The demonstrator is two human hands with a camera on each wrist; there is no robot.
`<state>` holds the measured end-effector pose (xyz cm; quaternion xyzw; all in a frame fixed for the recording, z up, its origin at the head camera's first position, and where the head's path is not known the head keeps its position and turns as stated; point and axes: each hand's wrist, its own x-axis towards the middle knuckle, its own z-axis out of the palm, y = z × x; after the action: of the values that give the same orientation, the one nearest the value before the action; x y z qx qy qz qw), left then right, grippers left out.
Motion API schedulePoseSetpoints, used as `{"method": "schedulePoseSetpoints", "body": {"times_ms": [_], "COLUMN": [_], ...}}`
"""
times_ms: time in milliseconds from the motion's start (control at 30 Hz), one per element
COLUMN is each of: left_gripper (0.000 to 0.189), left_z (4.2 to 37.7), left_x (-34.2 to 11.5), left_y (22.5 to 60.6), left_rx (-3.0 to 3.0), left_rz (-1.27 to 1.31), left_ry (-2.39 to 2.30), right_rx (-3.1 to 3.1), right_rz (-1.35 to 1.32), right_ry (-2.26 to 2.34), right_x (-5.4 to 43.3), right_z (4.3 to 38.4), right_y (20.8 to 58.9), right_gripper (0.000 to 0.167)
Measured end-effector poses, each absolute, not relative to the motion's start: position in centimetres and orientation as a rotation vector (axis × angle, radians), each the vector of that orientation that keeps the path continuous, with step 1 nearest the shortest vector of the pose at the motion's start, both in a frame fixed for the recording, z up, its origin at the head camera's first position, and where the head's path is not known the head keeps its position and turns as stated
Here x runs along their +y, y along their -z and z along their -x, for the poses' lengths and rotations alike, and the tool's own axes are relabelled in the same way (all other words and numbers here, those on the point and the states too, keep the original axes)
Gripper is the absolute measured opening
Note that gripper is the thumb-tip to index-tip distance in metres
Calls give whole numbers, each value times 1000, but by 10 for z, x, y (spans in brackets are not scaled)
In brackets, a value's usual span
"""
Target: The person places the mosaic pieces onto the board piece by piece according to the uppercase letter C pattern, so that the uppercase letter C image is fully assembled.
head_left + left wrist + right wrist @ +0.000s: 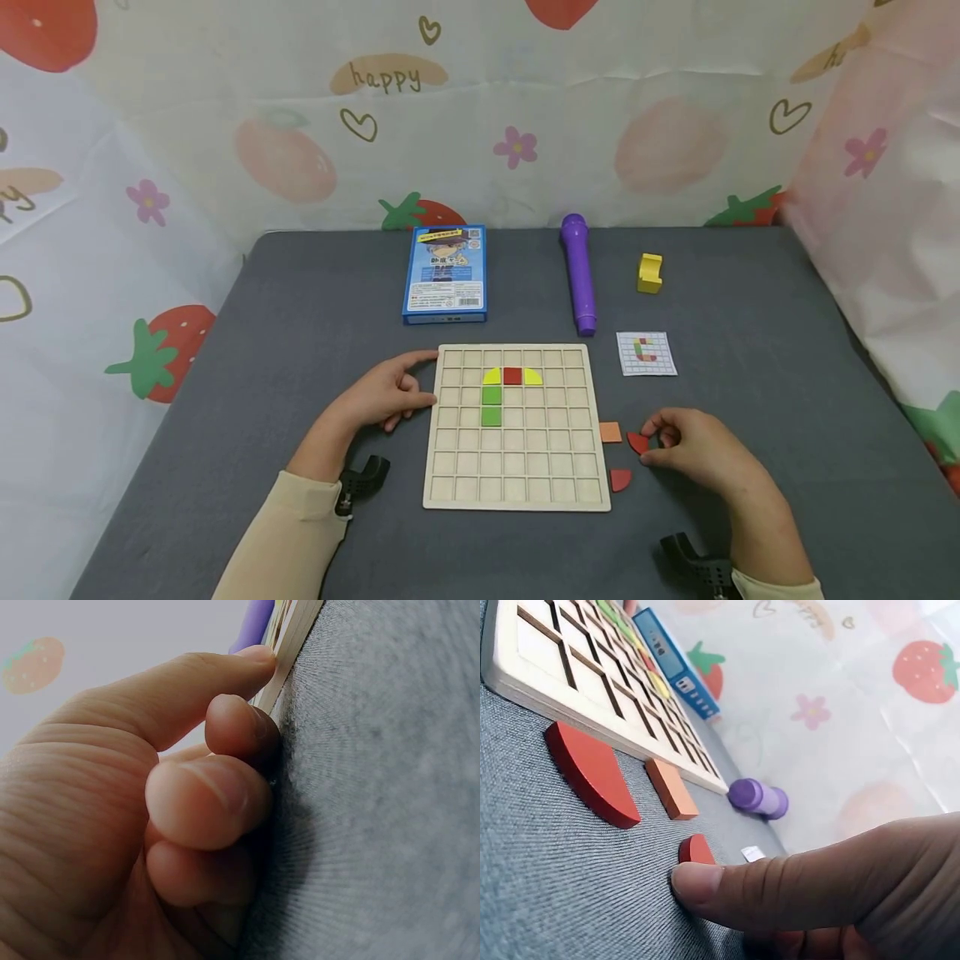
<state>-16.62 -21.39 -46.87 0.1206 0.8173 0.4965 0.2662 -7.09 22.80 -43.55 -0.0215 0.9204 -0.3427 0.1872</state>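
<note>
A wooden grid board [517, 506] lies on the table. My left hand [378, 396] touches its left edge with the index finger and thumb; the other fingers are bent. In the board's upper part a red square [512, 376] sits between two yellow quarter-round pieces [492, 377]. Two green squares [491, 406] run down below the left yellow one. Right of the board, my right hand [701, 446] pinches a red quarter-round piece [637, 443] between thumb and fingers, at the tabletop. Another red quarter-round piece [620, 481] and an orange square [611, 432] lie by the board's right edge.
A pattern card [647, 354] with a coloured grid figure lies right of the board's top. Farther back are a blue box [445, 275], a purple microphone-shaped stick [579, 275] and a yellow notched block [649, 273]. A printed cloth [465, 125] hangs behind the table.
</note>
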Motion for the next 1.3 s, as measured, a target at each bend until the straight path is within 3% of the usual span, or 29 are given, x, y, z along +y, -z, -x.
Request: {"method": "schedulePoseSetpoints", "body": {"times_ms": [433,1300], "left_gripper": [76,76], "left_z": [167,166], "left_x": [-214,-213], "left_y": [469,468], "left_rx": [2208,2198], "left_rz": [-332,-318], "left_ry": [-1332,-1341], "right_rx": [2708,2770], "right_rz": [142,292], "right_ry": [1037,1221], "right_x": [224,162], "right_z": [76,97], "right_y": [429,400], "right_gripper": [20,22]}}
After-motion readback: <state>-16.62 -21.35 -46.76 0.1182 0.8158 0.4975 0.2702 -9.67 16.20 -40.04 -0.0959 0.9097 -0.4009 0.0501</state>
